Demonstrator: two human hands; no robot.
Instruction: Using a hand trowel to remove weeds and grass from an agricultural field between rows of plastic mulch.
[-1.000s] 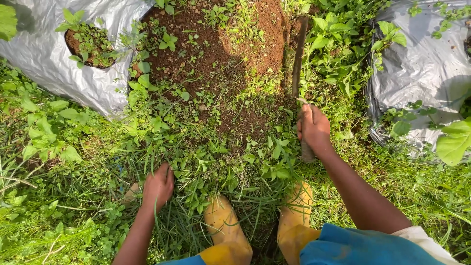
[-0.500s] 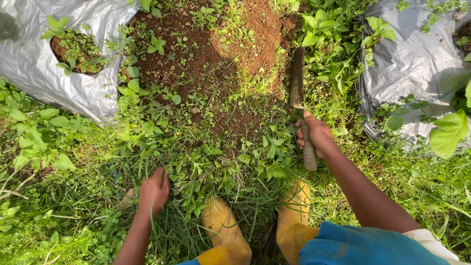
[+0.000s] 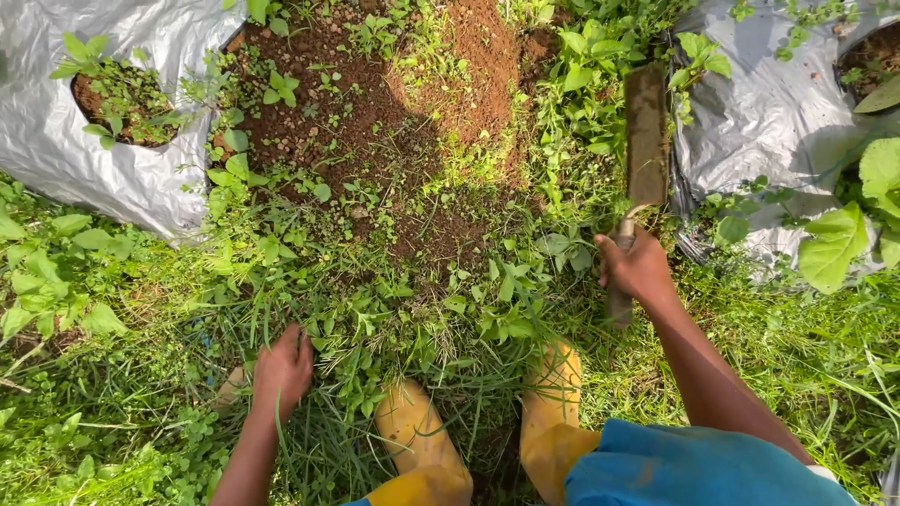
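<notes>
My right hand (image 3: 637,267) is clenched round a rusty flat-bladed hoe (image 3: 645,141), raised to chop; left hand (image 3: 281,370) grips near grass tufts (image 3: 328,412), bunching them.

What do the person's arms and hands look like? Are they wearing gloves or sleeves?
No gloves: the left hand and right hand are bare, and both forearms are uncovered, with no sleeves, watch or rings showing. Lower down are yellow boots and blue clothing.

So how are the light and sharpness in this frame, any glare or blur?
Head view: soft daylight, mostly sharp; mild glare on the silver plastic sheet; the flat blade in the right hand looks slightly blurred; left hand in grass is clear; wide-angle bending at edges.
</notes>
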